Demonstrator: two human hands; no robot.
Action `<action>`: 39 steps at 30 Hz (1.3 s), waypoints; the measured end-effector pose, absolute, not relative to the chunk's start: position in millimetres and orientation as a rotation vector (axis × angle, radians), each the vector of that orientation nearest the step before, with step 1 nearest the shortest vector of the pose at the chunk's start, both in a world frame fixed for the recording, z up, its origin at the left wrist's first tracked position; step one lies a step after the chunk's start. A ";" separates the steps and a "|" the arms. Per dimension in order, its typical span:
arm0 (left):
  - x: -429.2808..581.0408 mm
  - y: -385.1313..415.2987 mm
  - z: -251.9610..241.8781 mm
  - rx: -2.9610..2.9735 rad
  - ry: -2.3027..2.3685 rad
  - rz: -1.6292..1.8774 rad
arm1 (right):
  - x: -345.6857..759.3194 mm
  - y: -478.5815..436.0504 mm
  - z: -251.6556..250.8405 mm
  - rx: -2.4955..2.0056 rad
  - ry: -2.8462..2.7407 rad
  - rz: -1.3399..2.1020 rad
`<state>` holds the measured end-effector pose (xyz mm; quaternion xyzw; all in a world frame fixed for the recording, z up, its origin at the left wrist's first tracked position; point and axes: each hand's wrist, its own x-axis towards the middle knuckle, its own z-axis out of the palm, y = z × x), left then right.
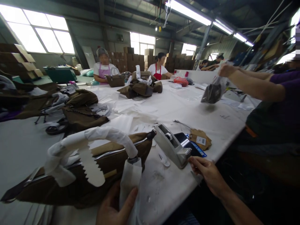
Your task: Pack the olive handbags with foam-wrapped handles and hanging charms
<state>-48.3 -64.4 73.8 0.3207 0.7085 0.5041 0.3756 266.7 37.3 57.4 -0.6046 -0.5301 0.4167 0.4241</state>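
Note:
A brown zippered handbag (105, 159) lies in front of me, its arched handle (93, 134) wrapped in white padding. A white strip with a toothed edge (91, 165) hangs from the handle. My left hand (117, 203) is closed around white wrapping paper (131, 178) at the handle's lower right end, thumb on top. My right hand (207, 173) pinches at the cutting end of a grey tape dispenser (173, 145), right of the bag. The tape itself is clear and hard to see at the fingertips.
Brown tags (200, 139) and a dark phone-like object (184, 140) lie beside the dispenser. More brown bags (81, 117) pile up at left and paper sheets (136, 107) spread mid-table. At right a co-worker's hand (226, 69) lifts a bagged dark item (213, 92).

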 end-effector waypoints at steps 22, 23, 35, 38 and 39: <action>-39.3 -64.7 91.5 0.940 1.592 1.440 | 117.5 3.6 132.1 -0.745 -2.063 0.932; -39.8 -64.6 90.8 0.952 1.582 1.454 | 109.0 6.5 131.7 -0.777 -2.062 0.919; -47.0 -65.5 90.4 0.953 1.560 1.415 | 103.7 36.7 129.9 -1.000 -2.126 1.100; -45.5 -65.0 88.4 0.917 1.572 1.450 | 117.4 35.3 129.0 -0.950 -2.021 1.246; -45.0 -64.9 87.1 0.914 1.594 1.457 | 123.3 33.5 127.8 -0.924 -1.940 1.334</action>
